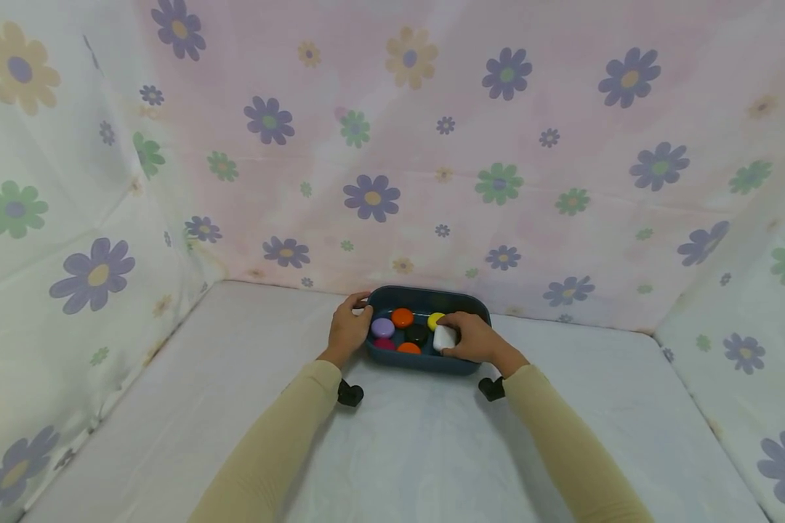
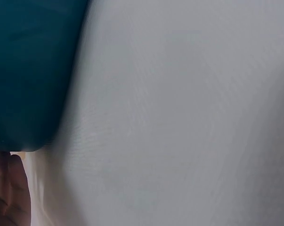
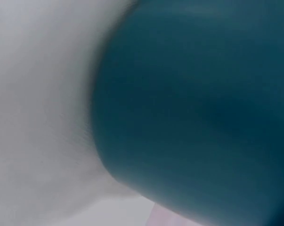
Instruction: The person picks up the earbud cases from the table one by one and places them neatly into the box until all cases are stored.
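A dark blue oblong tub (image 1: 425,362) stands on the white surface near the back wall. My left hand (image 1: 349,328) holds its left end, thumb at the rim; in the left wrist view, fingers (image 2: 19,193) touch the tub's end wall. Over the tub's right part, my right hand (image 1: 476,338) pinches a white rounded piece (image 1: 443,338). Glossy round pieces lie inside: lavender (image 1: 383,328), orange (image 1: 402,317), black (image 1: 417,333), magenta (image 1: 384,343), a second orange (image 1: 408,349) and a partly covered yellow (image 1: 435,319). The right wrist view shows only the tub's outer wall (image 3: 189,108), without the hand.
A pale floral cloth (image 1: 392,145) hangs at the back, close behind the tub, and along both sides. White covering (image 1: 425,450) spreads over the work surface. Small black attachments (image 1: 349,394) sit by both sleeve cuffs.
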`<action>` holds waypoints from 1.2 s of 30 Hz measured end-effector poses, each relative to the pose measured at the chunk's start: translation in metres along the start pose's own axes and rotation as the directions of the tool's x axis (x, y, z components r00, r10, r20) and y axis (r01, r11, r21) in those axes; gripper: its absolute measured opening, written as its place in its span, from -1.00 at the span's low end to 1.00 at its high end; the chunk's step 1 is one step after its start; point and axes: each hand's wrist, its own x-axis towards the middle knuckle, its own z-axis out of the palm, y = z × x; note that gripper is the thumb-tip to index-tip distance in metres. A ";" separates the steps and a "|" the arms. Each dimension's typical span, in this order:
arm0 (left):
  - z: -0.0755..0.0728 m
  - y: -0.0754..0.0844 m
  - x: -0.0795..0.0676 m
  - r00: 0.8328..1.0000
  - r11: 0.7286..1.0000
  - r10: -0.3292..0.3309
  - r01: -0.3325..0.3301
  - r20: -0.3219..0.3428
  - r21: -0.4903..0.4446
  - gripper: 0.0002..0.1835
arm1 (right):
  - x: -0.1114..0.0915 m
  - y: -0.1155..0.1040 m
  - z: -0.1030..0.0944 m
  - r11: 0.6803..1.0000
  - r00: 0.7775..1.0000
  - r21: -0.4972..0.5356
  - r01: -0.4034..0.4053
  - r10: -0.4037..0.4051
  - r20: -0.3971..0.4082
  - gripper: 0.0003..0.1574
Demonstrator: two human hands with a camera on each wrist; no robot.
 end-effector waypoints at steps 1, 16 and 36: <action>0.000 0.000 0.000 1.000 1.000 0.002 -0.002 0.000 -0.003 -0.60 | 0.000 0.000 0.001 1.000 1.000 0.008 0.003 -0.003 -0.011 -0.31; 0.002 -0.003 -0.003 1.000 1.000 -0.003 0.003 0.003 -0.010 -0.59 | -0.015 -0.017 0.007 0.994 0.987 0.108 0.016 0.002 -0.163 -0.32; -0.003 0.000 0.003 0.996 0.998 -0.040 0.044 0.085 -0.038 -0.58 | -0.029 -0.081 0.018 0.976 0.978 0.103 0.190 -0.179 -0.112 -0.35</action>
